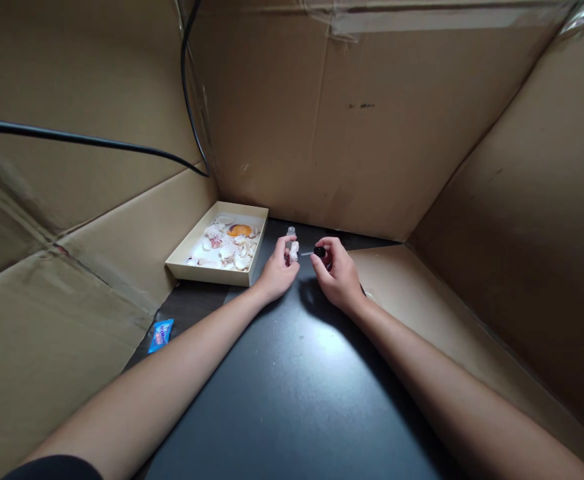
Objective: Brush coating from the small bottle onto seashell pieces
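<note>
Between the thumb and fingers of my left hand [278, 272] is a small whitish, speckled seashell [294, 252]. My right hand [338, 270] pinches a black cap [319, 252] from which a thin pale applicator stem [306, 253] points left toward the shell. The stem's tip is close to the shell; whether they touch, I cannot tell. Just beyond my left fingertips shows the top of a small clear bottle [291, 231], its lower part hidden by the hand. Both hands are over the far end of the dark tabletop [272, 400].
A shallow cream box [212, 275] of white shells, with an orange one [239, 230] among them, sits to the left. Nearer lies a blue packet [161, 335]. Cardboard walls [372, 133] enclose the table, and a black cable [97, 140] hangs at upper left.
</note>
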A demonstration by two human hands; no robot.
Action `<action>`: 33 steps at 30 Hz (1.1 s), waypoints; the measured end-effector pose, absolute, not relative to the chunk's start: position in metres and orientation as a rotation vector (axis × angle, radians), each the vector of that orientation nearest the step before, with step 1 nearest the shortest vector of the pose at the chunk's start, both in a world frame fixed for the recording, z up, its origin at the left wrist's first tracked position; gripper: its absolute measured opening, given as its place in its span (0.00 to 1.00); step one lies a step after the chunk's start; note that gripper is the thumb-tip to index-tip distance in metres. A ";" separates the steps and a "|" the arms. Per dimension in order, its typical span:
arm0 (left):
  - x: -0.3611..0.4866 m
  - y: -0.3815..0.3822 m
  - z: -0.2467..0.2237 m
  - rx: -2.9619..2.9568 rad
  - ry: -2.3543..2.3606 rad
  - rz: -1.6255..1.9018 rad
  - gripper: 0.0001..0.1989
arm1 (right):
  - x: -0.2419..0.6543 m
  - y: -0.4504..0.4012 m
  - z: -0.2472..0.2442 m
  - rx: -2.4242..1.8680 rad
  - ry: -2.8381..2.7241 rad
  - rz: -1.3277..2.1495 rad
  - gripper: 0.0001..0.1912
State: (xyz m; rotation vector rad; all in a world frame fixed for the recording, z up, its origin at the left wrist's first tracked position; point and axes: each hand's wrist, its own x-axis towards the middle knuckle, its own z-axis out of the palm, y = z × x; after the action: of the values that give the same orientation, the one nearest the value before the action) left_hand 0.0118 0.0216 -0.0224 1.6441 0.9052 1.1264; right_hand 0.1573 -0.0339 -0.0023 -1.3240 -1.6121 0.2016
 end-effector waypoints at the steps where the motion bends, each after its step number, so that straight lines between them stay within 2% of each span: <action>1: 0.012 0.022 -0.023 1.643 0.901 1.123 0.27 | 0.157 -0.034 -0.002 -1.303 -1.605 0.194 0.11; 12: 0.012 0.026 -0.027 1.677 0.937 1.138 0.25 | 0.158 -0.033 -0.001 -1.340 -1.637 0.093 0.10; 18: 0.012 0.025 -0.025 1.664 0.915 1.136 0.24 | 0.156 -0.034 -0.002 -1.223 -1.661 0.126 0.10; 33: 0.012 0.025 -0.025 1.672 0.920 1.120 0.24 | 0.157 -0.032 -0.003 -1.242 -1.648 0.113 0.11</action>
State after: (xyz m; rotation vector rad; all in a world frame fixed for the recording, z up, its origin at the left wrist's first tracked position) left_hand 0.0118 0.0248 -0.0253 1.6715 0.9204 1.1200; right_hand 0.1568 -0.0319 -0.0027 -1.2423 -1.6482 0.1130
